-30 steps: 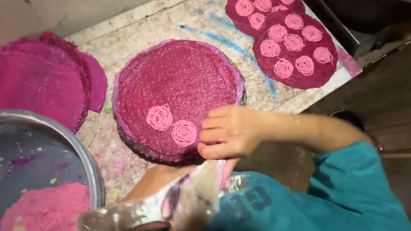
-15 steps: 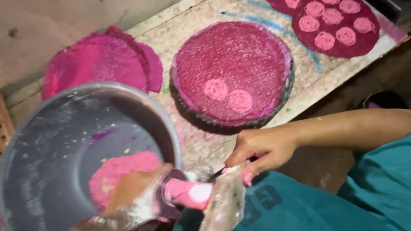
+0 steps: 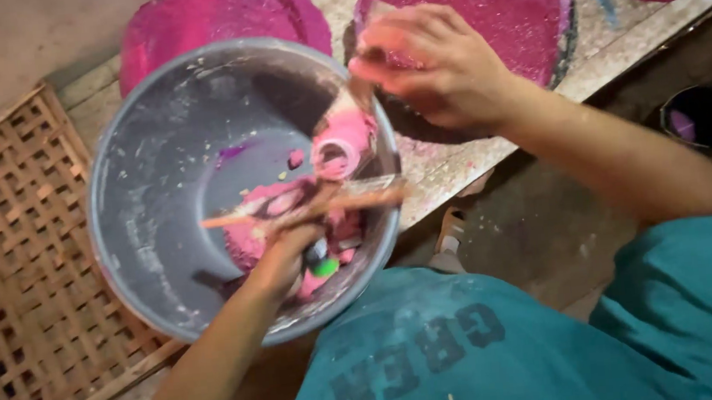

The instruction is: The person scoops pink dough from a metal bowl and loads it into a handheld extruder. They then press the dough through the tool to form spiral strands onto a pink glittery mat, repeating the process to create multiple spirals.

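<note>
Since half a second ago your right hand (image 3: 439,68) has lifted to the rim of the round grey metal basin (image 3: 158,191) by the counter's near edge, fingers pinching a soft, fragile pink paste coil (image 3: 343,145) — support it underneath. Your left hand (image 3: 288,253) grips a thin stick (image 3: 246,218) — clenched.

Your left hand (image 3: 288,253) grips a thin stick over the pink paste (image 3: 272,216) inside a round grey metal basin (image 3: 141,201). Your right hand (image 3: 439,68) pinches a pink-smeared piping cone (image 3: 342,141) just above it.
</note>
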